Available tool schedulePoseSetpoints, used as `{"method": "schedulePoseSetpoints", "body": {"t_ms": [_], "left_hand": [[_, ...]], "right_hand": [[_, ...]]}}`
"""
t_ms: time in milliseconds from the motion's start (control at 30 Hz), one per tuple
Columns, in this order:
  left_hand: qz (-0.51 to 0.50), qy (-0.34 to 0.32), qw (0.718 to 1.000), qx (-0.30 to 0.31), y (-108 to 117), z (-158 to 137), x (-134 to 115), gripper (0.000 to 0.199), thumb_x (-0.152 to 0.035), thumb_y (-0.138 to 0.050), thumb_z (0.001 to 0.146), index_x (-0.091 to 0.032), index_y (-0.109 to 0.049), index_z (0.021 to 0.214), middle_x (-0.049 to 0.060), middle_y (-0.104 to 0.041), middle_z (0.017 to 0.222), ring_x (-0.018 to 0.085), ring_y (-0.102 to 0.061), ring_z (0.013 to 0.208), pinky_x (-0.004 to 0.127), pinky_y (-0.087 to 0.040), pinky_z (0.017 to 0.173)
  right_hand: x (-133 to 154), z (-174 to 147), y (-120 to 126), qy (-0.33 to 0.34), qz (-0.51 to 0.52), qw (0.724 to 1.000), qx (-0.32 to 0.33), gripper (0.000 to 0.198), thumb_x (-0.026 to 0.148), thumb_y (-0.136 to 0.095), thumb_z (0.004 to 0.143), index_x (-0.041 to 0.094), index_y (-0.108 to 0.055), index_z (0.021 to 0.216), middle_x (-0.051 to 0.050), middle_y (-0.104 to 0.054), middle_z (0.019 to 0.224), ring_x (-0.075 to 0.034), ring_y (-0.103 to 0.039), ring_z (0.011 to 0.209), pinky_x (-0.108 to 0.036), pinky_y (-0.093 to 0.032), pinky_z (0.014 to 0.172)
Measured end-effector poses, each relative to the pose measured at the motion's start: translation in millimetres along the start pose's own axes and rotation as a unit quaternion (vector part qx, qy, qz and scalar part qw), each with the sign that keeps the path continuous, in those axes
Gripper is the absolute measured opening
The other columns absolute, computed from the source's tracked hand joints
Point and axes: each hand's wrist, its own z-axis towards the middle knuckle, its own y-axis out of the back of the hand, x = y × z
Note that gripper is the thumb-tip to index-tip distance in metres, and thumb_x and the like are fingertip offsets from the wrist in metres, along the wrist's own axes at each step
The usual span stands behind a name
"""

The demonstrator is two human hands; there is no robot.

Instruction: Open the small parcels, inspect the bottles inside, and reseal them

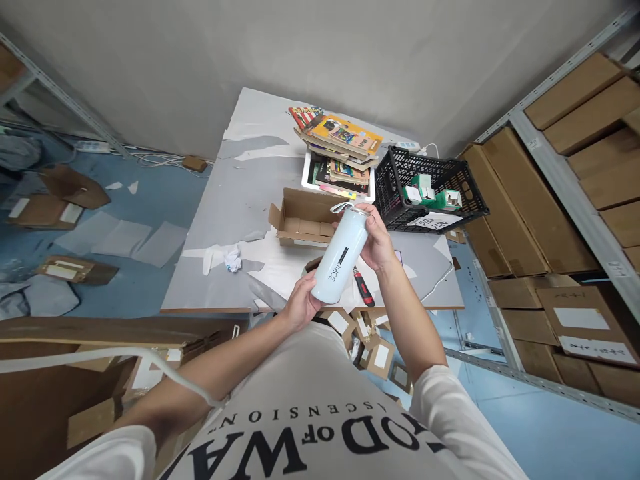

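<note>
Both hands hold a light blue water bottle (341,257) tilted above the table's front edge. My left hand (302,301) is closed around its lower end. Up at the lid end, my right hand (376,237) grips the bottle's right side. A pale strap loop sticks out from the lid, and dark lettering shows on the body. Just behind the bottle stands an open cardboard box (305,220) with its flaps spread. A red and black utility knife (364,288) lies on the table to the right of the bottle, below my right hand.
A white tray (306,175) piled with books (345,137) stands at the back. Beside it, a black plastic crate (390,183) holds several green and white small boxes. Crumpled paper (233,259) lies at left. Cardboard boxes fill the right shelves (560,220) and lie on the floor.
</note>
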Motion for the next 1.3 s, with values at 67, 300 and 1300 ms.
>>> {"method": "schedulePoseSetpoints", "body": {"t_ms": [67,300,1300], "left_hand": [[-0.02,0.006,1.0,-0.001,-1,2,2,0.057,-0.05,-0.062,0.071,-0.019,-0.058,0.118,0.011,-0.067,0.11,0.03,-0.064,0.103,0.042,-0.056,0.077],[-0.001,-0.048,0.999,-0.015,3,8,12,0.07,-0.051,-0.076,0.066,-0.017,-0.053,0.123,0.014,-0.059,0.125,0.029,-0.057,0.115,0.039,-0.052,0.088],[0.03,-0.068,0.992,-0.103,-7,12,19,0.061,-0.037,-0.085,0.06,-0.023,-0.052,0.108,0.006,-0.059,0.121,0.017,-0.063,0.091,0.032,-0.055,0.079]], "right_hand": [[-3,2,0,-0.01,0.041,0.999,0.004,0.059,0.073,-0.056,0.073,0.028,-0.045,0.108,-0.006,-0.066,0.104,-0.024,-0.066,0.095,-0.042,-0.055,0.077],[-16,16,6,-0.027,0.163,0.986,0.022,0.048,0.063,-0.068,0.071,0.03,-0.05,0.102,-0.001,-0.066,0.1,-0.022,-0.067,0.09,-0.04,-0.056,0.076],[-17,13,48,0.033,0.116,0.992,-0.026,0.043,0.055,-0.077,0.066,0.029,-0.057,0.093,-0.001,-0.065,0.112,-0.02,-0.061,0.104,-0.035,-0.052,0.083]]}}
